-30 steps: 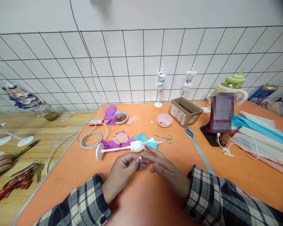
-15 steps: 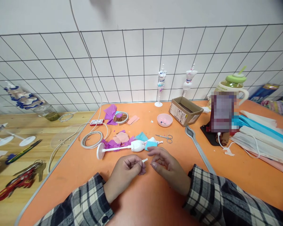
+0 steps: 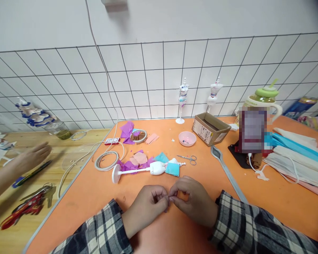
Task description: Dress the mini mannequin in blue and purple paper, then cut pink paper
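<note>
A white wall with black lines stands at the far side. In front of it is a big orange tabletop. Two checked sleeves reach in from the near side. On the far right is a jug with a green lid. A brown box with no lid sits at the far side, left of the jug.

A white doll body on a stand lies on its side in the middle, just past the hands. Its round foot is at the left, and a blue piece of cloth is on its right part. The left hand has its thumb and finger pressed together. The right hand does the same, and their tips meet. If they pinch something, it is too small for me to tell.

Past the doll body are purple and pink scraps. A small pink bowl with tiny bits in it sits near the box. Small scissors lie between the bowl and the hands. Left of the bowl is a tiny white bit.
</note>
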`<state>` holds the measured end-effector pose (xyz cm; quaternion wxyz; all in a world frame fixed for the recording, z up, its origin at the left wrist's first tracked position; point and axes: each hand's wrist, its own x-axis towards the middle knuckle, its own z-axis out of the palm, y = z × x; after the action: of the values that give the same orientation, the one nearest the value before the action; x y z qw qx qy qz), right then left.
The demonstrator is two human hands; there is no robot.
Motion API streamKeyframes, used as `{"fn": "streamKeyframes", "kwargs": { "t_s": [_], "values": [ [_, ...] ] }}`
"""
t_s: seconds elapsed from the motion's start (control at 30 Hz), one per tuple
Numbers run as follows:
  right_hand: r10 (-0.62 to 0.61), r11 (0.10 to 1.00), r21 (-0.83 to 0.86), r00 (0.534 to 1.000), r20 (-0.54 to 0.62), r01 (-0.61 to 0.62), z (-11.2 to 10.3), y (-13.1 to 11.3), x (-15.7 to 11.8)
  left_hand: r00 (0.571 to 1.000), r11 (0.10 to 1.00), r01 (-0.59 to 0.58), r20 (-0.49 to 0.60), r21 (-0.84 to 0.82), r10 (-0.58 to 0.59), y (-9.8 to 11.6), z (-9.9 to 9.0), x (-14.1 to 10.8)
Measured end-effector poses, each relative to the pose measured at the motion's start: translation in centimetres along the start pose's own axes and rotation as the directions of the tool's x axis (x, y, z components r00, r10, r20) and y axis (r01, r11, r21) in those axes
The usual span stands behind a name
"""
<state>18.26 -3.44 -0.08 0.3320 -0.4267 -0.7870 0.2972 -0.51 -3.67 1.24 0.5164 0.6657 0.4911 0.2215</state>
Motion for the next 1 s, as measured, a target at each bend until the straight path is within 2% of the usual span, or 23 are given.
{"fn": "streamKeyframes", "kwargs": {
  "t_s": [0.17, 0.27, 0.4, 0.47, 0.6, 0.73, 0.83, 0.93, 1.0],
  "values": [
    [0.168, 0.982, 0.064, 0.981, 0.100, -0.175, -0.1, -0.2, 0.1, 0.996, 0.995, -0.080, 0.032, 0.055, 0.078, -0.3, 0.0, -0.1],
    [0.252, 0.937, 0.201, 0.952, 0.174, -0.284, -0.1, -0.2, 0.2, 0.993, 0.989, -0.112, 0.030, 0.093, 0.110, -0.7, 0.2, -0.2],
    [0.287, 0.848, 0.385, 0.926, 0.245, -0.365, 0.1, -0.2, 0.3, 0.989, 0.973, -0.150, 0.016, 0.175, 0.150, -0.9, 0.3, -0.3],
    [0.291, 0.779, 0.479, 0.910, 0.296, -0.405, 0.2, -0.2, 0.3, 0.987, 0.963, -0.161, 0.011, 0.214, 0.163, -0.8, 0.3, -0.3],
    [0.331, 0.586, 0.619, 0.852, 0.407, -0.523, 0.4, -0.4, 0.1, 0.986, 0.963, -0.165, 0.001, 0.211, 0.168, -0.5, 0.2, -0.3],
    [0.365, 0.405, 0.748, 0.843, 0.395, -0.526, 0.3, -0.2, 0.3, 0.986, 0.974, -0.162, -0.010, 0.159, 0.166, -0.4, 0.2, -0.4],
    [0.406, 0.307, 0.810, 0.839, 0.363, -0.499, 0.1, 0.0, 0.6, 0.992, 0.989, -0.122, -0.033, 0.081, 0.125, -0.2, 0.1, -0.4],
    [0.433, 0.320, 0.822, 0.844, 0.316, -0.472, -0.1, 0.1, 0.8, 0.994, 0.995, -0.098, -0.053, -0.006, 0.097, 0.2, -0.1, -0.3],
    [0.444, 0.422, 0.777, 0.854, 0.272, -0.467, 0.0, 0.3, 0.7, 0.994, 0.993, -0.107, -0.038, -0.059, 0.105, 0.4, -0.2, -0.4]
  ]
}}
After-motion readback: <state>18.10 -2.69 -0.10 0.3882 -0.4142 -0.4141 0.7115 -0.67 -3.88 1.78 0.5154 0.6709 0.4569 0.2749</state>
